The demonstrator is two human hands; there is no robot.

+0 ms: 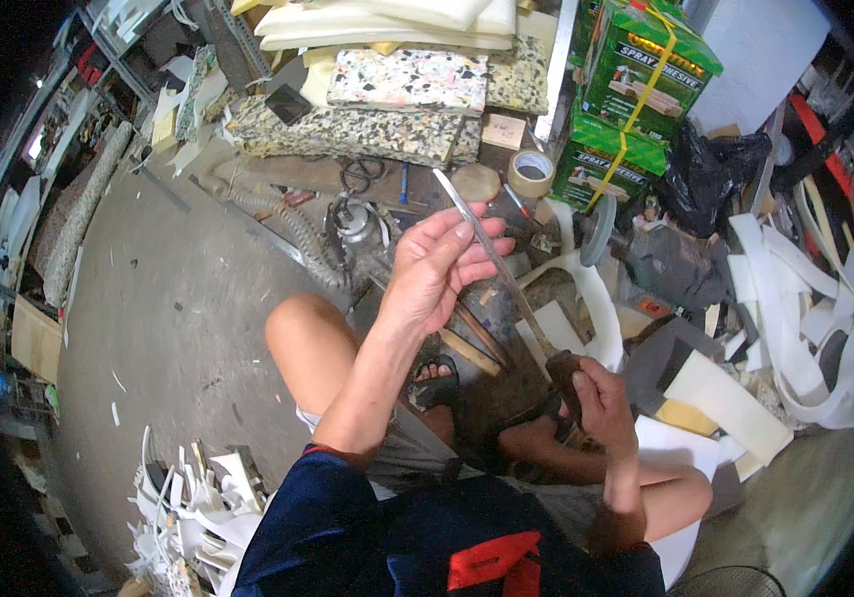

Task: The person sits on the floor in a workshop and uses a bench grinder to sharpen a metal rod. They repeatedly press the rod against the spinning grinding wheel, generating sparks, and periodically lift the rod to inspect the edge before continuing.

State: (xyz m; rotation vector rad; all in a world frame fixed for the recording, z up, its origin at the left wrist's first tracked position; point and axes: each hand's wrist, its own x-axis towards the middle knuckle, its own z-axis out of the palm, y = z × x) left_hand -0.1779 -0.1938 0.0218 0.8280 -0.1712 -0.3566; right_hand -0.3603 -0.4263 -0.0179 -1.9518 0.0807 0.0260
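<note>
A long, narrow knife (513,282) slants across in front of me, its thin metal blade pointing up and to the left. My right hand (603,406) is closed round its dark handle (564,380). Near the upper part of the blade is my left hand (434,264), palm up. Its thumb touches the blade's edge and its fingers, partly stretched out, pass behind the blade. Below the knife, wooden sticks (472,355) lie on the floor between my legs.
Speckled foam blocks (407,82) are stacked ahead, with a phone (288,103) on them. Green boxes (636,85) stand at the right. Tape (530,172), a power tool with a hose (352,221) and white foam scraps (815,328) lie around. More scraps (203,507) heap up at lower left.
</note>
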